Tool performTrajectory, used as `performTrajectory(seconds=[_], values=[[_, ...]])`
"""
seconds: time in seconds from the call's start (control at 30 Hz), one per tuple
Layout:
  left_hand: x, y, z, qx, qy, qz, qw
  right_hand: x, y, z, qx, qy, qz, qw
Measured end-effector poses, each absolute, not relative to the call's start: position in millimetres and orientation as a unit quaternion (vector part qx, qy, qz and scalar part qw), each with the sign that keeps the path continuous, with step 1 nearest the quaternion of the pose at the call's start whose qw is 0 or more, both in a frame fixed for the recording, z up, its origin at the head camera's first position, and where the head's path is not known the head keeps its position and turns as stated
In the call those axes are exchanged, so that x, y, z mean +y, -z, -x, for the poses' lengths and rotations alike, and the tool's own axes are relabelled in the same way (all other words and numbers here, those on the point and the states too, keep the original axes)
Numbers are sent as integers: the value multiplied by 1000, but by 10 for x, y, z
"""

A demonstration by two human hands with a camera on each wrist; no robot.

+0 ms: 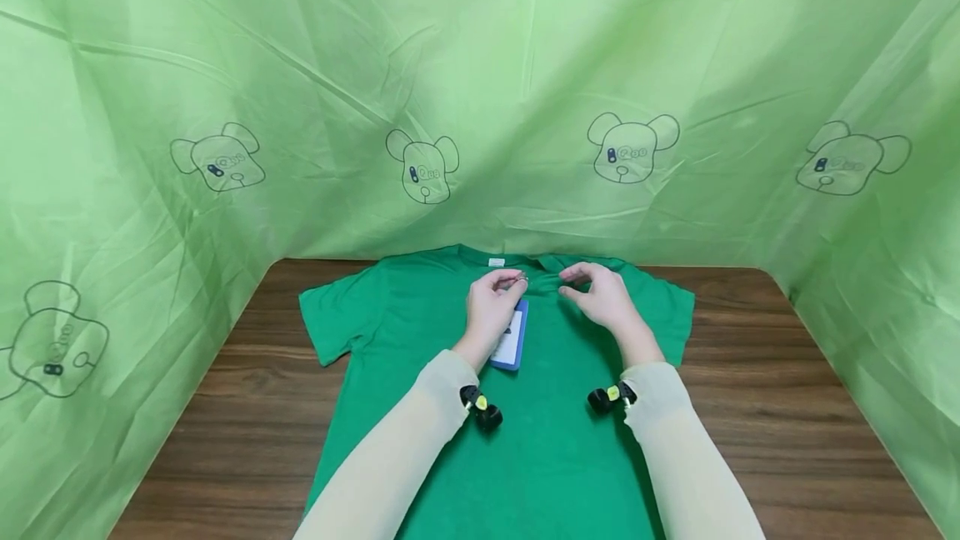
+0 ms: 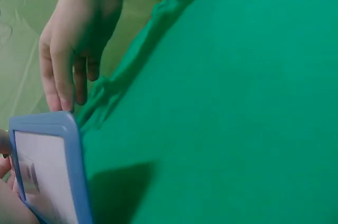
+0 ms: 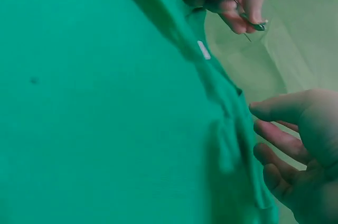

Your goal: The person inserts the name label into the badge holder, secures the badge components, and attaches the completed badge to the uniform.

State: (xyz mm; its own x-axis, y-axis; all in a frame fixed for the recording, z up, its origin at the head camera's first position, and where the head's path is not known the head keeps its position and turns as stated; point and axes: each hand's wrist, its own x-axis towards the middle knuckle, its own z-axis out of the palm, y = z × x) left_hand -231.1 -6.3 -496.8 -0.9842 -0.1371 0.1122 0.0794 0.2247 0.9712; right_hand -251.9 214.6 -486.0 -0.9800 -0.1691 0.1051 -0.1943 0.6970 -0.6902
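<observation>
A green T-shirt [image 1: 480, 457] is spread over the table, its neckline at the far side. Between thumb and fingertips, my left hand [image 1: 492, 307] pinches a small metal pin [image 3: 260, 26] above the chest, a thin point sticking out of it. Below that hand hangs a blue-framed badge [image 1: 510, 340] with a white card inside, tilted. My right hand [image 1: 600, 294] is to the right, close to the bunched cloth below the collar. Its thumb and fingers are loosely bent and spread apart [image 3: 285, 145], with nothing held between them.
The dark wooden table [image 1: 262, 407] shows on both sides of the shirt. Light green cloth [image 1: 495, 65] with printed bear heads surrounds the back and sides. A white label [image 1: 497, 262] sits inside the collar.
</observation>
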Motion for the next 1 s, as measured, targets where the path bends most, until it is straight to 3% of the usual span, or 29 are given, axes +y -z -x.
performTrajectory(seconds=[0.37,1.0], values=[[253,5054,2478,-761,647,-38,45,2162,5111,2513,-931,-362,-47,20],[382,5150,2461,-802,595,-34,40,2134,5218,2550,-939,-330,-62,75]])
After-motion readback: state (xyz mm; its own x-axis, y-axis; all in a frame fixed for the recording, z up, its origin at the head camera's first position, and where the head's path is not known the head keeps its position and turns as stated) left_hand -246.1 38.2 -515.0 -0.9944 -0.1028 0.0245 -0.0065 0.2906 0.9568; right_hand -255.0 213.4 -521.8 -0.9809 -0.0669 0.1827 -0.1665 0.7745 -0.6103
